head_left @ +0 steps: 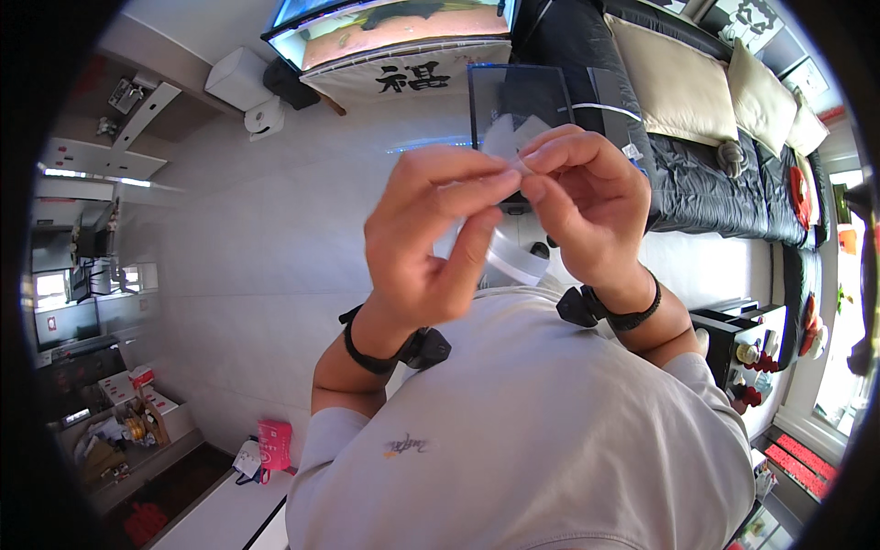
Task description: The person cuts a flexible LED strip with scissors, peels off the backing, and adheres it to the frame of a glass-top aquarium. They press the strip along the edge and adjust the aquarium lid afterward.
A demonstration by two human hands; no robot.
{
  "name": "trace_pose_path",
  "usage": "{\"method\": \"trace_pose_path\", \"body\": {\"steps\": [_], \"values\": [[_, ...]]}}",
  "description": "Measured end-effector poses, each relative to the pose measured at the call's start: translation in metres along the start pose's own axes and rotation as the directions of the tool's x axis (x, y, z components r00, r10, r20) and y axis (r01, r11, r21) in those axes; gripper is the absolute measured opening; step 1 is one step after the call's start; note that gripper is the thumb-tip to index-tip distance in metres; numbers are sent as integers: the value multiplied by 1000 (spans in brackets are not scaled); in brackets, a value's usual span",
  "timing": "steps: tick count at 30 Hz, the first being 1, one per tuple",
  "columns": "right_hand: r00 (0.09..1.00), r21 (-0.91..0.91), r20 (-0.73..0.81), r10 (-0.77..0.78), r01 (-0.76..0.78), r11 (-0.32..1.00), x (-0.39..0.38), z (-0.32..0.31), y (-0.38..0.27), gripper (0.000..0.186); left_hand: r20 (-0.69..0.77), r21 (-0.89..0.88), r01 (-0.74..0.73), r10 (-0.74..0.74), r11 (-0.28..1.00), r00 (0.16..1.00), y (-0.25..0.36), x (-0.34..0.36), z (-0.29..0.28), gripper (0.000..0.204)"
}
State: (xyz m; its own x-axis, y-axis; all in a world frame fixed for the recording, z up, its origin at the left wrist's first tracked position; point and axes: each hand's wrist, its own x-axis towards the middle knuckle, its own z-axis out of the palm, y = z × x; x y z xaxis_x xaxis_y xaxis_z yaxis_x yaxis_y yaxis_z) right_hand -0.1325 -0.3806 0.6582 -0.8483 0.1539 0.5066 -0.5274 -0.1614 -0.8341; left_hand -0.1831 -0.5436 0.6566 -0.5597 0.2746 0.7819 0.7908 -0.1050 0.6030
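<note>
My left hand (431, 238) and my right hand (587, 202) are raised close together in front of my chest. Their thumbs and forefingers meet and pinch a thin clear strip of tape (516, 165). Below the fingers, between the two palms, hangs a roll of clear tape (515, 261); I cannot tell which fingers carry it. Both wrists wear black bands with small black devices. Behind the hands stands a dark transparent panel (518, 96) on the floor.
A white tiled floor (275, 238) spreads to the left. A long aquarium (394, 27) is at the top, a dark sofa (715, 174) with beige cushions at the right, a black shelf (742, 348) with small figures beside it, and a pink bag (274, 445) at the lower left.
</note>
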Motion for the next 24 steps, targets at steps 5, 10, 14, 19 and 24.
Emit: {"method": "trace_pose_path", "body": {"steps": [5, 10, 14, 19, 24], "values": [[996, 21, 53, 73, -74, 997, 5, 4, -4, 12, 94, -319, 389, -379, 864, 920, 6, 8, -24, 22], [954, -442, 0, -299, 268, 856, 15, 13, -4, 15, 100, -396, 364, -355, 843, 930, 11, 2, -18, 17], [948, -554, 62, -313, 294, 779, 6, 17, -15, 17, -12, -315, 273, -291, 909, 957, 15, 1, -3, 20], [936, -489, 16, -351, 314, 814, 3, 17, -17, 18, -19, -141, 166, -171, 976, 985, 20, -2, 0, 25], [952, -368, -44, -302, 266, 891, 0, 18, -16, 17, -16, -65, -11, 10, 998, 1000, 17, -1, -1, 28]]}}
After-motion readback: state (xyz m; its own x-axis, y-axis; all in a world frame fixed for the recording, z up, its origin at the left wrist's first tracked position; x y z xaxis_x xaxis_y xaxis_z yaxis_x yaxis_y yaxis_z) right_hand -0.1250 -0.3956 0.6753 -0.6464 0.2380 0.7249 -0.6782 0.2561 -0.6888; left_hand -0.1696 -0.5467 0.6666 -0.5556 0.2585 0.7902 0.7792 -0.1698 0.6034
